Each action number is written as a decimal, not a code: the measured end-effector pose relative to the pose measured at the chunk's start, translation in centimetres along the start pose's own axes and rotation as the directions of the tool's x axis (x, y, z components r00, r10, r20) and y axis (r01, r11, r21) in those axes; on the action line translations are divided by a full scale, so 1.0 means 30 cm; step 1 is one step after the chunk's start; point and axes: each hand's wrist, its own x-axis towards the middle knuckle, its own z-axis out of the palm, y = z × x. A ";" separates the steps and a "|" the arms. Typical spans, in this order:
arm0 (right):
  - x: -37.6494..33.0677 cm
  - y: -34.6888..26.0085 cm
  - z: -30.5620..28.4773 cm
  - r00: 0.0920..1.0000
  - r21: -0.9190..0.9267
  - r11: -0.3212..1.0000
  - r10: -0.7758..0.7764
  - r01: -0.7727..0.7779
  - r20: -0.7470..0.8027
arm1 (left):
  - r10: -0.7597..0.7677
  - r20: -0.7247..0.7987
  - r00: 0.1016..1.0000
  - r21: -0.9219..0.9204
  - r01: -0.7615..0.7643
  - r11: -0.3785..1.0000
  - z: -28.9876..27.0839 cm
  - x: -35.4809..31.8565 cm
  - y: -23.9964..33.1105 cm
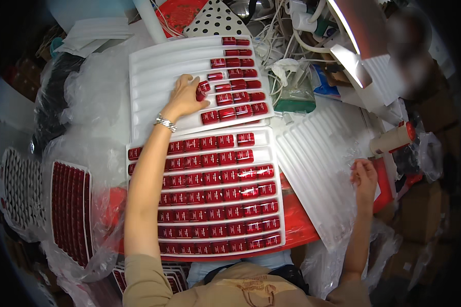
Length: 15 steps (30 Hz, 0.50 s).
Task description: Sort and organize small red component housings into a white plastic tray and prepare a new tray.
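Note:
My left hand (185, 97) reaches over the far white tray (151, 84), its fingers closed round a small glossy red bottle (203, 88). Short rows of similar red bottles (234, 112) lie in the grooves at that tray's right side. Nearer to me is a second white tray (277, 225), its grooves mostly filled with red bottles; my left forearm hides part of its left side. Off to the right, my right hand (364, 176) hovers by a ribbed white tray (320, 169), its fingers curled together. Whatever they hold, if anything, is too small to make out.
A red surface (299, 220) shows beneath the trays. More filled trays (70, 212) stand at the left among clear plastic wrapping (92, 97). A lamp (351, 64), tangled cables and a green container (297, 100) crowd the back right. A beige cylinder (393, 139) lies beyond my right hand.

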 end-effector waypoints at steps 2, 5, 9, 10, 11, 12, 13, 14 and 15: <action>0.045 -0.004 -0.066 1.000 -0.038 0.999 0.007 -0.008 -0.027 | -0.029 0.141 0.990 -0.042 0.035 0.999 -0.073 -0.021 -0.016; 0.136 0.072 -0.207 0.994 -0.159 0.987 -0.026 0.008 -0.110 | -0.139 0.151 0.979 -0.216 0.170 0.961 -0.108 -0.054 -0.015; 0.164 0.169 -0.181 0.911 -0.900 0.402 -0.412 0.170 -0.012 | -0.128 0.046 0.991 -0.446 0.135 0.885 -0.005 -0.027 0.110; 0.155 0.160 -0.145 0.936 -0.953 0.293 -0.351 0.077 -0.032 | -0.127 0.043 0.991 -0.448 0.132 0.884 -0.010 -0.003 0.107; 0.152 0.143 -0.119 0.935 -0.953 0.293 -0.355 0.083 -0.028 | -0.220 0.172 0.960 -0.414 0.273 0.869 -0.024 0.033 0.089; 0.147 0.116 -0.102 0.958 -0.946 0.305 -0.285 0.105 0.014 | -0.308 0.296 0.904 -0.363 0.405 0.839 -0.037 0.061 0.071; 0.140 0.097 -0.101 0.975 -0.942 0.316 -0.216 0.114 0.045 | -0.347 0.166 0.923 -0.435 0.385 0.814 -0.035 0.084 0.041; 0.140 0.095 -0.103 0.974 -0.943 0.314 -0.222 0.114 0.044 | -0.389 -0.019 0.921 -0.380 0.353 0.855 -0.043 0.110 0.023; 0.141 0.102 -0.107 0.974 -0.939 0.319 -0.220 0.131 0.061 | -0.437 -0.040 0.899 -0.437 0.377 0.816 -0.025 0.135 0.032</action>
